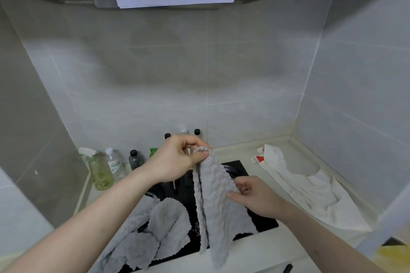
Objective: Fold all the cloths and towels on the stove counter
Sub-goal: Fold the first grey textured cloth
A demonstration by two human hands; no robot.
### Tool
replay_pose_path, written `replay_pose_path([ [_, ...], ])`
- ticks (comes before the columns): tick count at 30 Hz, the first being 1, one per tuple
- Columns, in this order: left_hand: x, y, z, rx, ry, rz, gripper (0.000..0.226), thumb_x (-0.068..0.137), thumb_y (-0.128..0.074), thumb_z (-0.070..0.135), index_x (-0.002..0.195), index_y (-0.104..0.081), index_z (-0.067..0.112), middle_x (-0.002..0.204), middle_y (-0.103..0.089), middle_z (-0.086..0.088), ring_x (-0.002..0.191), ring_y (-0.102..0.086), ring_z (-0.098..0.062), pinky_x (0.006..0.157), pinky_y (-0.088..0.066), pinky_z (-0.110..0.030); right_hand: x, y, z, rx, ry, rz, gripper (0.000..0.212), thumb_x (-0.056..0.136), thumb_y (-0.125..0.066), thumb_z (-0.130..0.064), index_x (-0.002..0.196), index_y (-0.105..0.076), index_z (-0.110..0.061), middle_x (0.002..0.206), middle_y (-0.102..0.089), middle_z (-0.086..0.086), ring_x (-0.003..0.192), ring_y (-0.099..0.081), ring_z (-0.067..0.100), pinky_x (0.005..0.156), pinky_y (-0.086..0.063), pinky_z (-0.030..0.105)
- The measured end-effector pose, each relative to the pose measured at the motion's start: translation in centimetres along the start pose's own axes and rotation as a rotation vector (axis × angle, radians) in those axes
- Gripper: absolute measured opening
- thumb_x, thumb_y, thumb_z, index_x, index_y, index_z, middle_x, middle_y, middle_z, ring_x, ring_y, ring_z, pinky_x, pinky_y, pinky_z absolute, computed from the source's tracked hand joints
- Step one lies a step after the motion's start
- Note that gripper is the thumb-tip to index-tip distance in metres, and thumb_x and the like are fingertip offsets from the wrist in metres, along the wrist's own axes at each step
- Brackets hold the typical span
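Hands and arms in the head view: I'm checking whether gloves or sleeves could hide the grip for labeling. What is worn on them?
Nothing that shows. The left hand and right hand are bare, with no gloves, rings or watch visible. Both forearms are uncovered down to the bottom edge of the frame; no sleeve, cuff or wristband appears anywhere on them.

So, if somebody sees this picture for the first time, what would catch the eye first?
Probably the grey cloth held up in the middle: the left hand pinches its top corner, and the right hand holds its side edge. Next, the crumpled grey towels lying on the black stove at lower left. Then the white cloth spread on the counter at the right.
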State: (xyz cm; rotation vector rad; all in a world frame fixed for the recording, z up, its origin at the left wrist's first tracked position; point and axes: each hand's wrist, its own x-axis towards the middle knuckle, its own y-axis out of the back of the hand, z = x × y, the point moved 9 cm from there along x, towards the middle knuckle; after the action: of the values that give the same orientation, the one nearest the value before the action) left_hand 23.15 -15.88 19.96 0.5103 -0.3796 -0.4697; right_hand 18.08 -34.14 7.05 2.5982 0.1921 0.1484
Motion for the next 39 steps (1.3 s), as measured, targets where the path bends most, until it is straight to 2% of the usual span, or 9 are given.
replay_pose_path([
  [2,-0.3,-0.6,-1.3,0.010,0.026,0.010,0.008,0.095,-0.070,0.014,0.098,-0.077,0.015,0.056,-0.060,0.029,0.048,-0.050,0.011,0.051,-0.036,-0.006,-0.9,1.1,1.5,-0.053,-0.058,0.044,0.030,0.089,-0.072,-0.038,0.068,-0.058,-0.021,0.063,-0.046,-0.007,0.061,-0.042,0.008,0.064,-0.036,0.023],
  [6,-0.7,-2.9,-4.8,0.060,0.085,0.031,0.007,0.094,-0.073,0.017,0.094,-0.079,0.021,0.064,-0.066,0.026,0.060,-0.057,0.009,0.063,-0.040,-0.007,-3.2,2.9,5.5,-0.167,-0.172,0.101,0.024,0.093,-0.068,-0.027,0.071,-0.060,-0.028,0.056,-0.045,-0.017,0.057,-0.042,0.002,0.059,-0.037,0.014],
  [10,-0.3,-5.1,-8.4,0.042,0.148,0.056,0.011,0.093,-0.074,0.024,0.088,-0.079,0.032,0.083,-0.076,0.008,0.084,-0.070,-0.007,0.081,-0.056,-0.027,-5.0,4.3,9.8,-0.233,-0.263,0.105,0.028,0.096,-0.060,-0.032,0.069,-0.060,-0.037,0.060,-0.053,-0.014,0.056,-0.045,0.002,0.056,-0.037,0.017],
  [15,1.2,-7.8,-10.1,0.036,0.230,0.070,0.009,0.097,-0.069,0.023,0.089,-0.074,0.022,0.070,-0.074,0.000,0.057,-0.070,-0.012,0.060,-0.053,-0.026,-4.5,6.9,13.5,-0.257,-0.363,0.189,0.027,0.096,-0.061,-0.034,0.077,-0.065,-0.016,0.064,-0.059,-0.009,0.058,-0.049,0.006,0.057,-0.038,0.018],
  [18,2.9,-9.0,-10.6,0.120,0.259,0.094,0.012,0.099,-0.065,0.026,0.087,-0.070,0.025,0.069,-0.075,0.005,0.062,-0.072,-0.009,0.067,-0.057,-0.030,-3.3,8.9,14.7,-0.324,-0.373,0.208,0.025,0.097,-0.059,-0.035,0.077,-0.066,-0.021,0.074,-0.069,-0.008,0.070,-0.063,0.010,0.063,-0.045,0.021],
  [23,6.3,-9.4,-10.5,0.185,0.288,0.174,0.017,0.098,-0.062,0.027,0.082,-0.060,0.032,0.082,-0.073,0.011,0.083,-0.069,-0.011,0.073,-0.052,-0.028,0.1,13.0,14.5,-0.461,-0.322,0.232,0.019,0.102,-0.050,-0.032,0.086,-0.056,-0.024,0.076,-0.064,-0.005,0.072,-0.060,0.018,0.062,-0.042,0.030],
  [28,7.7,-9.1,-9.3,0.153,0.220,0.277,0.010,0.098,-0.062,0.027,0.088,-0.062,0.028,0.085,-0.072,0.012,0.085,-0.067,-0.007,0.075,-0.053,-0.029,1.8,17.2,13.2,-0.480,-0.213,0.281,0.018,0.099,-0.052,-0.012,0.095,-0.055,-0.030,0.090,-0.069,-0.007,0.083,-0.064,0.017,0.074,-0.054,0.037],
  [34,6.0,-10.9,-8.4,0.098,0.145,0.256,0.013,0.099,-0.063,0.029,0.086,-0.059,0.028,0.082,-0.068,0.008,0.082,-0.065,-0.010,0.074,-0.052,-0.026,-0.1,20.3,13.3,-0.398,-0.099,0.402,0.012,0.097,-0.061,-0.017,0.091,-0.062,-0.028,0.091,-0.064,-0.012,0.083,-0.062,0.007,0.072,-0.049,0.026],
  [39,2.0,-16.5,-11.3,0.205,0.194,0.080,0.018,0.098,-0.062,0.038,0.082,-0.055,0.034,0.076,-0.063,0.017,0.071,-0.061,-0.008,0.067,-0.051,-0.026,-4.0,18.4,19.3,-0.387,-0.138,0.277,0.017,0.095,-0.067,-0.019,0.084,-0.060,-0.030,0.086,-0.062,-0.012,0.082,-0.060,0.003,0.072,-0.043,0.014],
])
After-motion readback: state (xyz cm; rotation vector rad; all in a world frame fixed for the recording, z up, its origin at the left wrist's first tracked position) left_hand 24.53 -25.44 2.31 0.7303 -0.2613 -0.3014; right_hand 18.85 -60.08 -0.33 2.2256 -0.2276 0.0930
